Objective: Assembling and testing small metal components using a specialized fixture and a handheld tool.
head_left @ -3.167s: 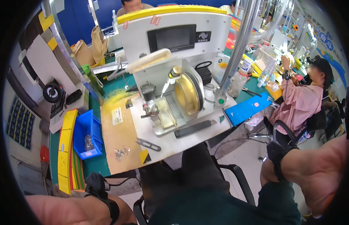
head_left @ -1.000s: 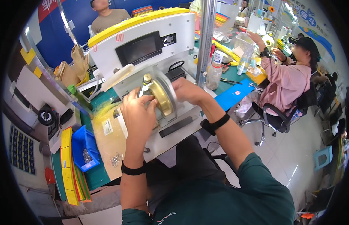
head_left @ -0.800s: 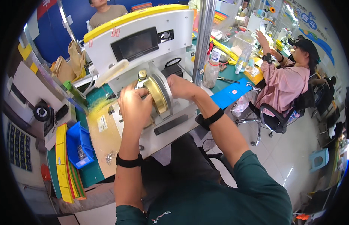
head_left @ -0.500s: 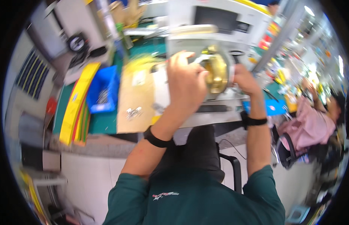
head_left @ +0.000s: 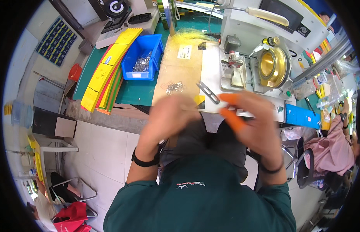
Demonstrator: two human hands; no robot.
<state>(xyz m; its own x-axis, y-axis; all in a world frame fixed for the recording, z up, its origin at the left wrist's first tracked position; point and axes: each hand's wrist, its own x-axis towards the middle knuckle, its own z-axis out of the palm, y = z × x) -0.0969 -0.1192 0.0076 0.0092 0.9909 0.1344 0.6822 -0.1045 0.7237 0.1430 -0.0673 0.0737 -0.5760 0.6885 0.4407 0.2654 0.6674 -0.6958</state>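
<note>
Two hands (head_left: 170, 118), two orange finger covers (head_left: 235, 120), one snipper (head_left: 209, 93), one blue bin (head_left: 149, 76), one gold drum (head_left: 278, 74).

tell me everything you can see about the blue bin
The blue bin looks like plastic: open-topped, box-shaped, with a pale label on its near wall. It stands on the green tabletop, between a stack of coloured strips and a brown board, and holds loose, shiny metal pieces. Neither the left hand nor the right hand touches it.

Workshop: bench machine (head_left: 255, 34), parts bin (head_left: 149, 43)
</note>
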